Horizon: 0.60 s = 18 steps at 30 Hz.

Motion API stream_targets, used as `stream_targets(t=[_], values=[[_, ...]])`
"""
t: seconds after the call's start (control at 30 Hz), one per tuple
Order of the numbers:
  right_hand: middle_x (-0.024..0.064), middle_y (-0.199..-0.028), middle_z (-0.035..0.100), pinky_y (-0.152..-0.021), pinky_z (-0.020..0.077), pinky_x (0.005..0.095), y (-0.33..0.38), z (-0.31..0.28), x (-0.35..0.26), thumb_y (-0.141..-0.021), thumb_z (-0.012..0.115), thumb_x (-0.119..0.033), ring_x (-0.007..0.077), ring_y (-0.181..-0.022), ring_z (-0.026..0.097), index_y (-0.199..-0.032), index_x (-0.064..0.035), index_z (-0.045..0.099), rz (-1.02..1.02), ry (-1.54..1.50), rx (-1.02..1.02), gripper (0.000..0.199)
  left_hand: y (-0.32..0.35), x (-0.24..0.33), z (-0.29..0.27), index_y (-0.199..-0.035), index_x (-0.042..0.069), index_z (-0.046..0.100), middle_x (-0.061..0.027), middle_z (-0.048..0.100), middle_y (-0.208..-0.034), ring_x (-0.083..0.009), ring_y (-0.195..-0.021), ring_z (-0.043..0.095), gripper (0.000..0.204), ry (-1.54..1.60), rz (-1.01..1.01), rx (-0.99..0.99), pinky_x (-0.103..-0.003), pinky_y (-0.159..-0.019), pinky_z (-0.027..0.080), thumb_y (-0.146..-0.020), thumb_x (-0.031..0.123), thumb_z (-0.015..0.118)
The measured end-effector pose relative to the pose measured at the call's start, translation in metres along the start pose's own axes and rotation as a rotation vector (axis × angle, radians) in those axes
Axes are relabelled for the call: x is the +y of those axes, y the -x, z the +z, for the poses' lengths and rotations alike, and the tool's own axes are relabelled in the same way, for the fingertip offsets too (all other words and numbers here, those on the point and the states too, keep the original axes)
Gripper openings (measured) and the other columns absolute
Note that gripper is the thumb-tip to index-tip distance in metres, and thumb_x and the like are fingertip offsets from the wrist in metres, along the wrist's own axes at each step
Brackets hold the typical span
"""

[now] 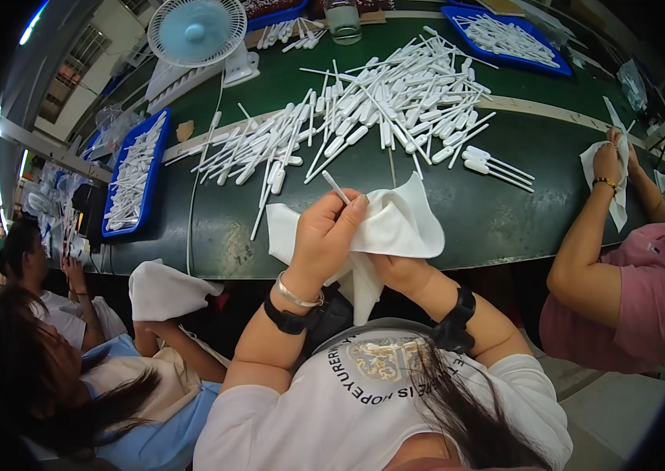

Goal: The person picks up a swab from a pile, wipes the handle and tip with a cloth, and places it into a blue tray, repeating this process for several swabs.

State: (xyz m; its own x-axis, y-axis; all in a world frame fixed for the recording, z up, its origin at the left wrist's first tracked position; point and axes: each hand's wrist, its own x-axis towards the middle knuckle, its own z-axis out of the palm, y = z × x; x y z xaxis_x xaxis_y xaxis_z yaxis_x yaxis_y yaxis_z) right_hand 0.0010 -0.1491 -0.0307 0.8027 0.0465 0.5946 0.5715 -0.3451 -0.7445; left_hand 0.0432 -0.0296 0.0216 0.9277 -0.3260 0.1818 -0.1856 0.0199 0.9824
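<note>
In front of my chest, above the near edge of the bench, my left hand is closed with thumb and fingers round a slim white plastic stick. Its end pokes up past the thumb; its other end is hidden. A white cloth drapes around both hands, with one corner hanging below them. My right hand grips the cloth from beneath, its fingertips covered by the folds. Just beyond lies a large loose pile of white plastic sticks with wider, rounded ends, and a few sit apart to the right.
Blue trays of similar sticks stand left and back right. A fan and a glass jar are at the back of the green bench. Co-workers sit close on both sides; the right one holds a cloth.
</note>
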Motion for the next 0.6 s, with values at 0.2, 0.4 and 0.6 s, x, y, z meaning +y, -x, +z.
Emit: stream_targets(t=[0.2, 0.4, 0.6], values=[[0.0110, -0.101, 0.054, -0.084, 0.0372, 0.0324, 0.002, -0.009, -0.005, -0.077, 0.043, 0.001, 0.0246, -0.095, 0.051, -0.104, -0.0005, 0.051, 0.154, -0.198, -0.024, 0.028, -0.001, 0.000, -0.012, -0.085, 0.000, 0.054, 0.0020, 0.050, -0.066, -0.0026, -0.053, 0.040, 0.017, 0.244, -0.172, 0.015, -0.016, -0.046, 0.032, -0.085, 0.017, 0.051], [0.0120, -0.097, 0.054, -0.081, 0.0386, 0.0328, 0.000, -0.007, -0.006, -0.076, 0.047, -0.001, 0.0250, -0.090, 0.052, -0.098, -0.0005, 0.053, 0.289, -0.308, 0.108, 0.023, -0.003, -0.002, -0.004, -0.082, 0.001, 0.052, 0.0010, 0.048, -0.064, -0.0028, -0.052, 0.039, 0.017, 0.339, 0.006, 0.178, -0.016, -0.046, 0.032, -0.087, 0.017, 0.047], [0.0094, -0.098, 0.054, -0.080, 0.0384, 0.0285, -0.005, -0.005, 0.001, -0.078, 0.042, 0.001, 0.0197, -0.089, 0.051, -0.104, 0.0018, 0.050, 0.250, -0.168, 0.096, 0.027, 0.002, -0.008, -0.002, -0.083, 0.001, 0.051, 0.0003, 0.047, -0.064, -0.0037, -0.053, 0.040, 0.017, 0.157, 0.032, 0.103, -0.016, -0.047, 0.033, -0.088, 0.017, 0.045]])
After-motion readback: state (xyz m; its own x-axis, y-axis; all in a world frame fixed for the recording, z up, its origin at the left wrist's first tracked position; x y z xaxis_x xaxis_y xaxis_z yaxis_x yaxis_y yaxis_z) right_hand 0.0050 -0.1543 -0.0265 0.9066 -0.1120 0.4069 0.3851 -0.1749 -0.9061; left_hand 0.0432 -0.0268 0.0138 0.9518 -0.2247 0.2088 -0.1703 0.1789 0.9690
